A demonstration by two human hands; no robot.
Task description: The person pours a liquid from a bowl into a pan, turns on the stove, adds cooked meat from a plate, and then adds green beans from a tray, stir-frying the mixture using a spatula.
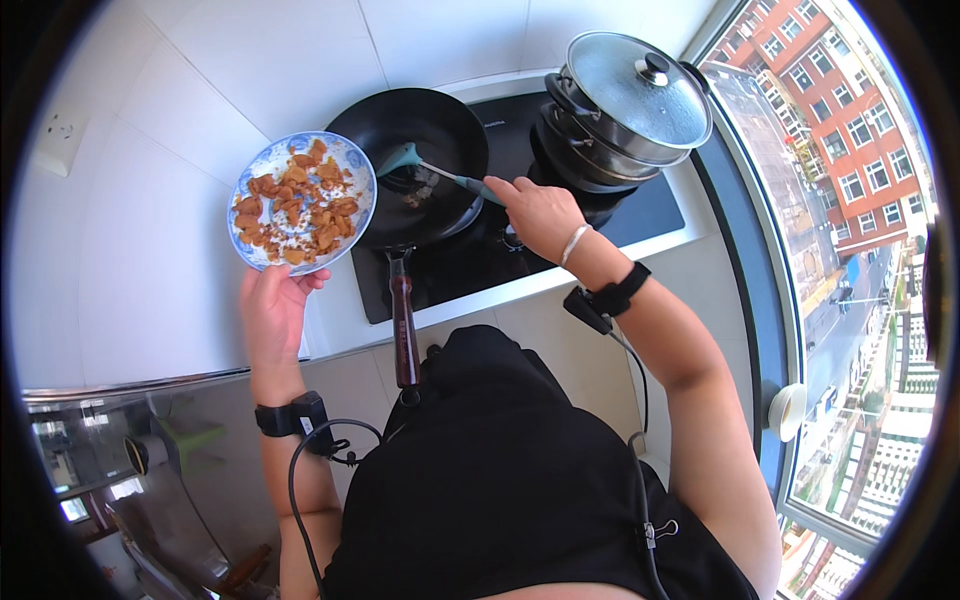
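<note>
My left hand (279, 300) grips the near rim of a blue-and-white plate (365, 166), with the thumb on top. Browned pieces of food (296, 180) and small crumbs are spread over it. The plate is held up at the left side of a black wok (450, 120) and covers part of its rim. In my right hand (536, 214) is the handle of a teal spatula (405, 157), whose head is down inside the wok. A few pale bits of food (426, 180) lie near that head. The wok's dark red handle (403, 322) points towards me.
The wok sits on a black glass cooktop (442, 289). At the back right stands a steel steamer pot (622, 142) under a fogged glass lid (630, 82). A window (795, 360) runs along the right, with a white bowl-like object (787, 412) by its frame. Cables hang from both wrist straps.
</note>
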